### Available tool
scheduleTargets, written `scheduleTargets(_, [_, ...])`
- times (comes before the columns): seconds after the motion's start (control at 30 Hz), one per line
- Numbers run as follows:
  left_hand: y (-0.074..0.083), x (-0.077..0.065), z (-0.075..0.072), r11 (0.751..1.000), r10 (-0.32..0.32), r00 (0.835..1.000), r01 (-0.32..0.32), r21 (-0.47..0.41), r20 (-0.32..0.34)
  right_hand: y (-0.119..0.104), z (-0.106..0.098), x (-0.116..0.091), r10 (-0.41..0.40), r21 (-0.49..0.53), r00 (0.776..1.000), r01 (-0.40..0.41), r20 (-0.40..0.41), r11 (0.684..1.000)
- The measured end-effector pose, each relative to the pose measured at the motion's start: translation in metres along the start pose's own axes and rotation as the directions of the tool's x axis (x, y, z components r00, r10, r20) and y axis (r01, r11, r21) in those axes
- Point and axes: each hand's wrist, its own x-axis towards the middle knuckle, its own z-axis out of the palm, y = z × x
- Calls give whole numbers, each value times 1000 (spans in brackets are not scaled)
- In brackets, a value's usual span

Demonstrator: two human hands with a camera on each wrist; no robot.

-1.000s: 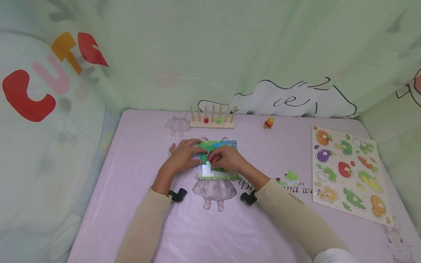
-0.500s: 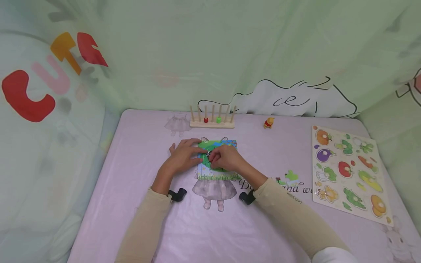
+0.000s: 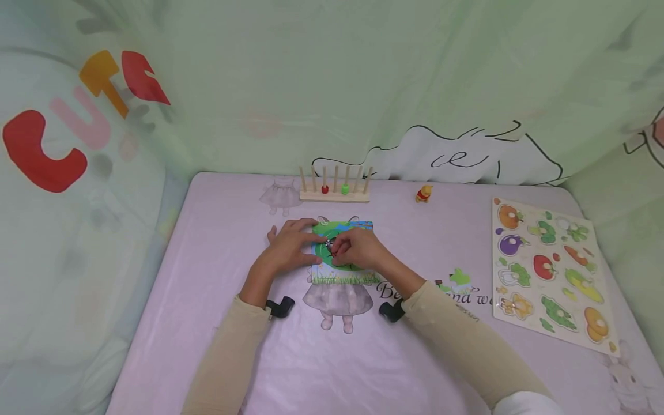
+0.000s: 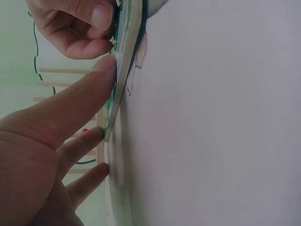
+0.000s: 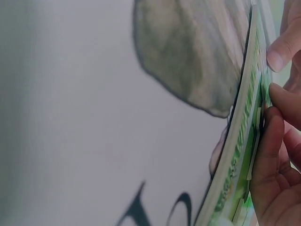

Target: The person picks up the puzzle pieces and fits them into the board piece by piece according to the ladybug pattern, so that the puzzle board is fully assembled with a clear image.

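A small square jigsaw board [image 3: 324, 272] with a green and blue picture lies before me in the head view. My left hand [image 3: 287, 248] rests at its left side with fingers extended, the thumb and fingertips on the board and its edge. My right hand [image 3: 360, 249] is over the middle, its thumb and fingers curled together, pinching a puzzle piece that the fingers mostly hide. Beside those fingertips a dark patch with white spots [image 3: 328, 242] shows in the picture. In the right wrist view, raised piece edges [image 5: 255, 146] show beneath the right fingers [image 5: 269, 146].
Loose green puzzle pieces [image 3: 459, 278] lie right of the right forearm. A vegetable peg puzzle [image 3: 529, 253] is at the far right. Behind the board stand a wooden peg rack [image 3: 334, 197] with red and green beads and a small bear figure [image 3: 423, 194].
The left thumb has slid slightly toward me along the board. My right fingers have shifted a little over the same spot, and the board has stayed in place.
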Motion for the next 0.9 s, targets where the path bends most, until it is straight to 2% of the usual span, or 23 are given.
scheduleTargets(0.3, [0, -1, 0, 1000, 6, 1000, -6, -1, 2, 4, 6, 4, -12, 13, 999, 13, -38, 1000])
scheduleTargets(0.57, [5, -7, -3, 1000, 11, 999, -11, 2, 43, 3, 7, 3, -20, -31, 998, 18, -62, 999])
scheduleTargets(0.67, [6, -7, -4, 1000, 2, 999, -2, 8, 47, 3, 6, 1, -40, -69, 998, 36, -58, 997])
scheduleTargets(0.77, [6, -7, -2, 1000, -4, 999, 3, 25, 49, 4, 4, -1, -62, -158, 996, 52, -57, 986])
scheduleTargets(0.9, [3, -6, 1, 999, -9, 998, 7, 43, 58, 6, 1, -3, -50, -249, 998, 37, -44, 968])
